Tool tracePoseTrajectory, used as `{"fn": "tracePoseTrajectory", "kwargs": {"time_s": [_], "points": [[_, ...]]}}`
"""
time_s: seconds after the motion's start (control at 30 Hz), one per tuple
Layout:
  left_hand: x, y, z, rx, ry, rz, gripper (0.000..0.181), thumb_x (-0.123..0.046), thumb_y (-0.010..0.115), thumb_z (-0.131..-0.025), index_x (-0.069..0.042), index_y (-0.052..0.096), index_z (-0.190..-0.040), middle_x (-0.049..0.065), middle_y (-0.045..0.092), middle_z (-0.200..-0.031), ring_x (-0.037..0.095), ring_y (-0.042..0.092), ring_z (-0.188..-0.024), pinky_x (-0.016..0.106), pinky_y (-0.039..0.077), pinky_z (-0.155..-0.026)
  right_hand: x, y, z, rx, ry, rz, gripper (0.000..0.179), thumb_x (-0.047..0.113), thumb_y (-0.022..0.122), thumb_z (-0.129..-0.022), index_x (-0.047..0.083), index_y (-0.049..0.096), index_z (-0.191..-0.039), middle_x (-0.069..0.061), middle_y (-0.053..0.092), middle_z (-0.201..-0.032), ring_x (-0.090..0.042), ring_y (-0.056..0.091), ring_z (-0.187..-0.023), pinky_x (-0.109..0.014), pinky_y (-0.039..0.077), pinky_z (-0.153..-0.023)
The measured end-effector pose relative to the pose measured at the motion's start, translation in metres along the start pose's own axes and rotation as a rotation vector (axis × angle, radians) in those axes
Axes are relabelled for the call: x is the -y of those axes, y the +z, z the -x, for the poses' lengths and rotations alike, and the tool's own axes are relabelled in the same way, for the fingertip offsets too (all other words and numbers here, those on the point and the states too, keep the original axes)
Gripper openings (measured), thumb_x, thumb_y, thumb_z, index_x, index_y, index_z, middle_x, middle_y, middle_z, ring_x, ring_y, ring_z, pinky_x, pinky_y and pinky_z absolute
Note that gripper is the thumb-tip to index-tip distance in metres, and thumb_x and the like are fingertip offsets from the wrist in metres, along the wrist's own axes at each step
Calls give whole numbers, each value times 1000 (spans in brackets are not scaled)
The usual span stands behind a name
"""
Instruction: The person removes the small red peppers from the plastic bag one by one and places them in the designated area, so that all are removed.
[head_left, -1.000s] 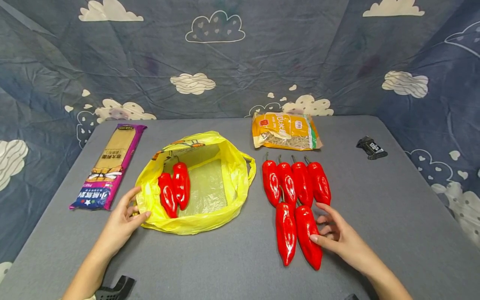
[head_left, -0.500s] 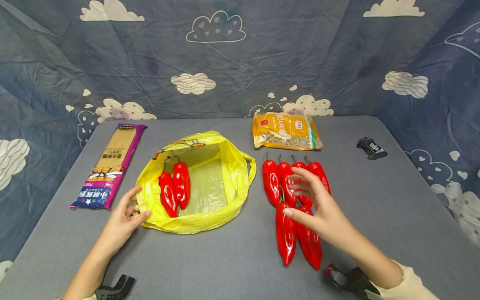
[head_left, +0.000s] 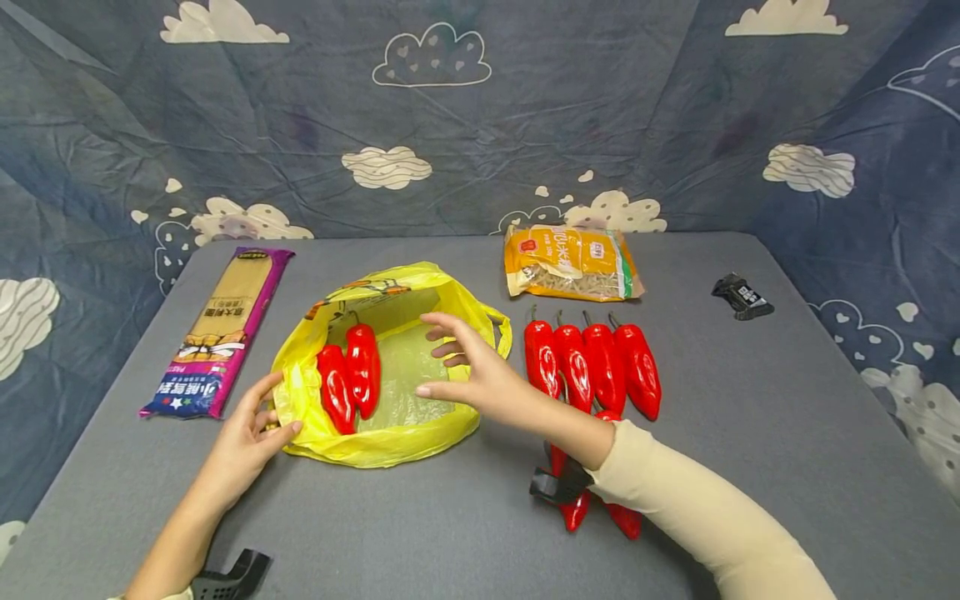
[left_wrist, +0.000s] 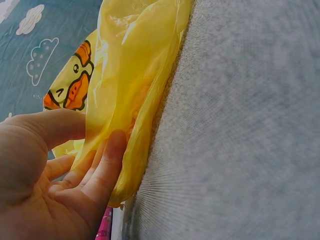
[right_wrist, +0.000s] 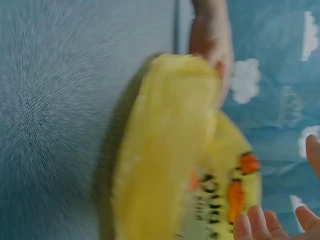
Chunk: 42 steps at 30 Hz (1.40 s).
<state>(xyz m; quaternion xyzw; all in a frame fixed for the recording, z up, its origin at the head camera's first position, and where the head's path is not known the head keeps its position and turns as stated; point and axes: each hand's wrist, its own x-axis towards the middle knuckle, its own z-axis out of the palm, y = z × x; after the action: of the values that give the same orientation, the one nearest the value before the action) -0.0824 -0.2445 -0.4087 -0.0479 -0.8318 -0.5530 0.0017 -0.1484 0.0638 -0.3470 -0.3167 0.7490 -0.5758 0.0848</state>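
Note:
A yellow plastic bag [head_left: 390,450] stands with its mouth spread, two long red peppers [head_left: 363,371] lying inside at its left. My left hand [head_left: 243,437] holds the bag's left edge between thumb and fingers; in the left wrist view, the fingers press against the thin plastic [left_wrist: 127,60]. Over the right part of the mouth hovers my right hand [head_left: 483,375], fingers spread and holding nothing. Right of the bag lies a row of several red peppers [head_left: 637,367]. Two more peppers [head_left: 576,512] in front of them are partly hidden by my right forearm.
A purple pasta packet [head_left: 213,333] lies left of the bag. An orange food packet [head_left: 573,262] is behind the pepper row, and a small black wrapped item [head_left: 742,296] sits at the far right. A cloud-patterned cloth [head_left: 480,125] hangs behind the table.
My right hand has moved left from beside the front peppers, across them, to above the bag's mouth. My left hand keeps its hold on the bag; the peppers have not moved.

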Motion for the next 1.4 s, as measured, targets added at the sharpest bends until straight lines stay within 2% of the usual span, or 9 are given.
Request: {"fn": "tracePoseTrajectory", "kwargs": {"time_s": [0.17,0.37,0.4,0.57,0.8,0.93,1.0,1.17,1.4], "points": [[0,0,0,3,-4,-4,67,1,59,-84,1,20,-138,19,31,-117,3,49,-77,18,45,-56,-18,22,-21,82,93,-19,71,10,72,-77,8,31,-135,-16,42,-121,-35,48,-103,-42,41,-87],[0,0,1,6,-13,-7,68,-1,60,-85,-1,19,-139,18,31,-118,4,49,-77,18,45,-55,-36,45,-42,114,185,25,70,15,72,-77,11,33,-135,-17,43,-121,-29,51,-98,-35,43,-83],[-1,0,1,5,-12,-7,68,-1,60,-85,-1,19,-139,18,31,-118,4,49,-77,18,45,-55,-43,49,-45,118,189,38,71,17,73,-76,12,33,-135,-16,43,-120,-27,52,-97,-32,44,-81],[0,1,2,4,-13,-3,68,-1,60,-85,-1,19,-139,19,31,-119,4,48,-77,18,45,-55,-51,60,-55,134,201,85,70,17,74,-75,14,36,-134,-11,43,-117,-22,52,-92,-26,44,-79],[1,1,2,5,-10,-9,68,-1,60,-84,-2,20,-139,19,31,-118,4,49,-76,18,45,-55,-54,67,-63,144,254,201,71,27,73,-76,21,35,-136,-7,42,-118,-16,50,-91,-22,43,-72],[0,0,1,2,2,-13,68,0,60,-84,-1,20,-139,19,31,-118,4,49,-77,18,45,-55,-52,72,-67,134,287,277,73,30,72,-76,23,33,-137,-7,44,-114,-16,49,-87,-23,42,-68],[0,0,1,2,3,-16,68,-1,60,-84,-1,20,-139,20,31,-118,3,49,-77,18,45,-55,-50,75,-70,122,307,310,74,30,73,-75,23,33,-138,-8,46,-115,-17,49,-90,-24,43,-69],[0,-1,2,4,4,-28,68,-1,60,-84,-1,20,-139,20,32,-118,3,49,-77,18,45,-56,-42,81,-72,106,375,353,76,25,75,-74,25,33,-137,-10,47,-123,-18,48,-104,-29,43,-79],[1,1,1,-2,13,-19,67,2,59,-84,1,20,-138,19,32,-115,3,49,-76,18,44,-54,-35,81,-72,141,425,327,77,8,74,-73,22,34,-137,-6,52,-119,-15,53,-87,-22,44,-64]]}}
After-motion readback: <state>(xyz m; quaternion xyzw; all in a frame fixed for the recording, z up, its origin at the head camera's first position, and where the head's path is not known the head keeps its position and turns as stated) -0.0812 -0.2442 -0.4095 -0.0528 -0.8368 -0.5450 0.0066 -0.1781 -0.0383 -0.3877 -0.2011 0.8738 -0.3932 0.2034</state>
